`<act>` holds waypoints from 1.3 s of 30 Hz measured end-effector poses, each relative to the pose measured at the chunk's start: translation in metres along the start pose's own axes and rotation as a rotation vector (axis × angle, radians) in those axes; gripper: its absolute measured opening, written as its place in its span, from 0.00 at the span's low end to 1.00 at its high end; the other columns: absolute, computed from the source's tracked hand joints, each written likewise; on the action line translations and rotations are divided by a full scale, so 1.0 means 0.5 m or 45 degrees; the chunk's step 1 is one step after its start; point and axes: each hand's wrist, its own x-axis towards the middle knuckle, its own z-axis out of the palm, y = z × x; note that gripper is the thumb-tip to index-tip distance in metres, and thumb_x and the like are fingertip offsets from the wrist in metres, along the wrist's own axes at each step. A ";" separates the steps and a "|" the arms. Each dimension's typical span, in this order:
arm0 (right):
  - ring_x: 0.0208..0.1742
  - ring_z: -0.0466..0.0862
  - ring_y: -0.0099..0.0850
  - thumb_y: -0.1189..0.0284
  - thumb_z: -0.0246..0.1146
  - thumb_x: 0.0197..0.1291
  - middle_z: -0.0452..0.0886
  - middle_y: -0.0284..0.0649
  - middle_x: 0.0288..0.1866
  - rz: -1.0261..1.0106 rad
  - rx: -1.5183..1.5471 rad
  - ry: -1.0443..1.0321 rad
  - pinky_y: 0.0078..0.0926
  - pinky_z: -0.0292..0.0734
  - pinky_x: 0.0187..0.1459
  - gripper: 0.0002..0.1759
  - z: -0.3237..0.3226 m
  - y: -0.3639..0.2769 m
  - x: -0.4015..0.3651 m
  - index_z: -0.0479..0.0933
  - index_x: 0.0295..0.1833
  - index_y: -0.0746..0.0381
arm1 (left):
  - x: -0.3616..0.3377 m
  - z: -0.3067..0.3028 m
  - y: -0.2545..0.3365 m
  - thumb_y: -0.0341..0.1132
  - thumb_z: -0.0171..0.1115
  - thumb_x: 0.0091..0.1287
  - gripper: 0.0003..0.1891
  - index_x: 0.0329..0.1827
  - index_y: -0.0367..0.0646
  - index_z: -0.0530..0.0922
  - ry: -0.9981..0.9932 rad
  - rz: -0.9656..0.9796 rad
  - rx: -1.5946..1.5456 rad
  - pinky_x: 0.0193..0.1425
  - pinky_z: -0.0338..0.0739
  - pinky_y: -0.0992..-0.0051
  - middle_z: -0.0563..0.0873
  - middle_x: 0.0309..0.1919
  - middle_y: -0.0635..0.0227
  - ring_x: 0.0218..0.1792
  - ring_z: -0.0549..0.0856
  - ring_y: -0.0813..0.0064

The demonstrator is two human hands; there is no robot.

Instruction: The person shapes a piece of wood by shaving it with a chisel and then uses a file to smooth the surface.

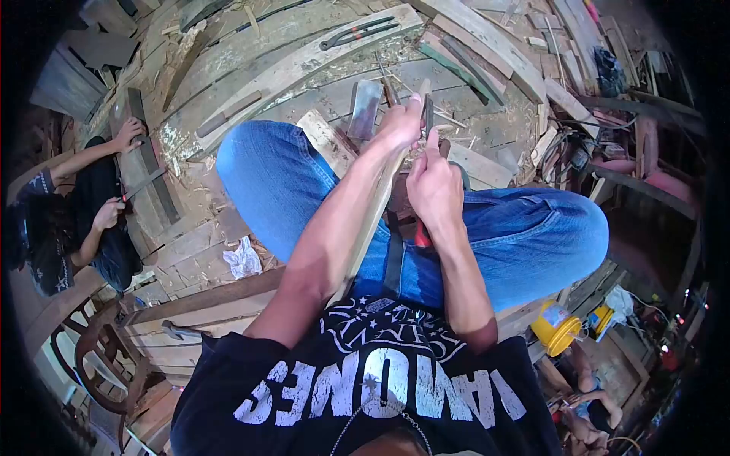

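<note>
Holding the wood strip [373, 218] mid-frame, the left hand [398, 128] is risking nicks if the right hand [437, 186], pinching the dark tool [429, 114], is slipping.

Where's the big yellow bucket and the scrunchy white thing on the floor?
Big yellow bucket [563, 335], head view: on its lid.
Scrunchy white thing [243, 260], head view: on its crumpled middle.

a woodworking workshop: shavings, cut boards [487, 169] and pincers [359, 33] on plank flooring [293, 47].

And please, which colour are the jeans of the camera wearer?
The jeans are blue, seen best in the head view.
</note>
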 end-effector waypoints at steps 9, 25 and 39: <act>0.32 0.84 0.57 0.72 0.54 0.63 0.81 0.62 0.30 -0.020 -0.010 0.040 0.51 0.79 0.38 0.25 0.004 0.007 0.004 0.70 0.65 0.71 | 0.011 0.005 -0.011 0.57 0.36 0.77 0.33 0.27 0.39 0.77 -0.008 0.006 0.077 0.25 0.69 0.69 0.75 0.19 0.68 0.19 0.74 0.74; 0.32 0.84 0.57 0.72 0.54 0.64 0.81 0.59 0.27 -0.043 0.088 0.122 0.51 0.79 0.39 0.28 -0.031 0.030 -0.002 0.67 0.69 0.70 | -0.015 0.002 -0.002 0.55 0.39 0.78 0.27 0.38 0.37 0.74 -0.118 -0.099 -0.283 0.24 0.69 0.72 0.72 0.22 0.72 0.19 0.70 0.77; 0.37 0.84 0.58 0.70 0.52 0.65 0.81 0.64 0.30 0.095 0.074 -0.093 0.52 0.78 0.44 0.24 -0.018 0.005 0.010 0.71 0.65 0.68 | 0.005 0.011 -0.016 0.53 0.38 0.78 0.28 0.34 0.38 0.75 -0.122 -0.120 -0.273 0.24 0.67 0.72 0.72 0.19 0.71 0.19 0.69 0.78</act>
